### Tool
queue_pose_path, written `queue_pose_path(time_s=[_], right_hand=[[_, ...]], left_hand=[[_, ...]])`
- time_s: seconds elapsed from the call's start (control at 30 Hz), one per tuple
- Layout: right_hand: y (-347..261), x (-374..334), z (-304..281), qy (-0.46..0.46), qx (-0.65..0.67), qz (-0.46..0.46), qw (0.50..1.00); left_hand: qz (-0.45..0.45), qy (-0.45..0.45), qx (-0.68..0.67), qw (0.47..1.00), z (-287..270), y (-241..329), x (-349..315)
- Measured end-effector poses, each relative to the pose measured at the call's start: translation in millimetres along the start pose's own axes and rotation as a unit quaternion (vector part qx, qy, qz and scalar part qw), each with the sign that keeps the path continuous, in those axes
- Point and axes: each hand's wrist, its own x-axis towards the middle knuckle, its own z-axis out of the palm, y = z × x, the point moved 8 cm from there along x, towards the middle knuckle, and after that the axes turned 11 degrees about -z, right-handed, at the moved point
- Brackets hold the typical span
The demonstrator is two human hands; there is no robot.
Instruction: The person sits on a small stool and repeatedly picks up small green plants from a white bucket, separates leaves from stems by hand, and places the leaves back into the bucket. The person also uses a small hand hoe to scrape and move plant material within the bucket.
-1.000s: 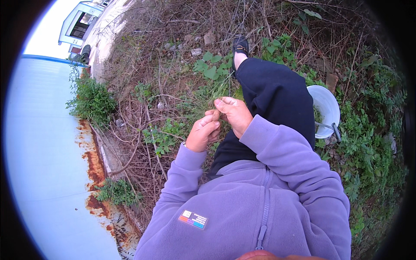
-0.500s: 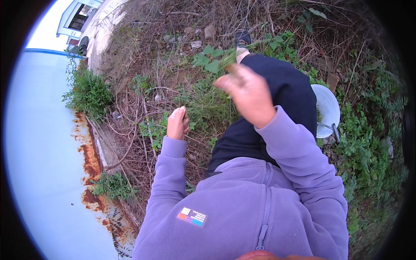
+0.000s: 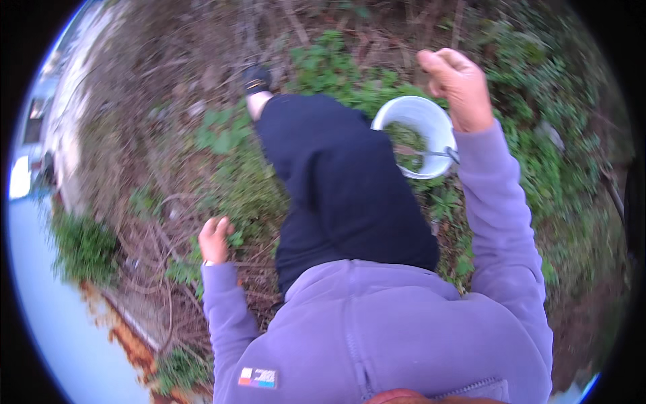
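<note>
My right hand (image 3: 459, 89) is raised at the upper right, just past the rim of a white bucket (image 3: 441, 128). Its fingers are curled in, and no stems show sticking out of it. Cut greens (image 3: 409, 135) lie inside the bucket, with what looks like a brownish, flat object among them. A dark handle piece (image 3: 452, 155) sits at the bucket's right side. Low on the left, my left hand (image 3: 215, 240) hangs over weeds and dry stems, fingers bent and slightly blurred. Whatever either hand may hold is hidden.
My dark-trousered leg (image 3: 350, 182) stretches forward between the hands, ending in a dark shoe (image 3: 256, 79). Green weeds (image 3: 249, 195) and dry brush cover the ground. A pale blue panel with a rusty edge (image 3: 131, 343) runs along the lower left.
My view has turned right. My right hand has swung from over my leg to beside the bucket, and the green stems seen in it earlier no longer show. The left hand stays low, fingers bent.
</note>
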Motion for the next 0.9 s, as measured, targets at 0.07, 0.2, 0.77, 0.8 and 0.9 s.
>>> queue_pose_path(time_s=[0.07,0.2,0.77,0.8,0.9], right_hand=[[50.8,9.2,-45.5,0.012,-0.111,0.028,0.993],[168.7,-1.5,-88.3,-0.141,-0.3,0.163,0.929],[489.0,-110.5,-82.0,-0.286,-0.412,0.404,0.765],[492.0,-111.7,-77.4,-0.275,-0.45,0.37,0.765],[502.5,-117.8,-63.0,-0.251,-0.433,0.392,0.772]], left_hand=[[-0.029,-0.031,-0.022,0.999,14.8,-0.3,9.3],[-0.037,-0.028,-0.039,0.998,42.1,18.6,25.4],[-0.136,-0.186,-0.197,0.953,173.0,-37.1,34.1],[-0.151,-0.156,-0.175,0.96,171.7,-38.7,33.4],[-0.173,-0.11,-0.138,0.969,176.1,-24.6,32.6]])
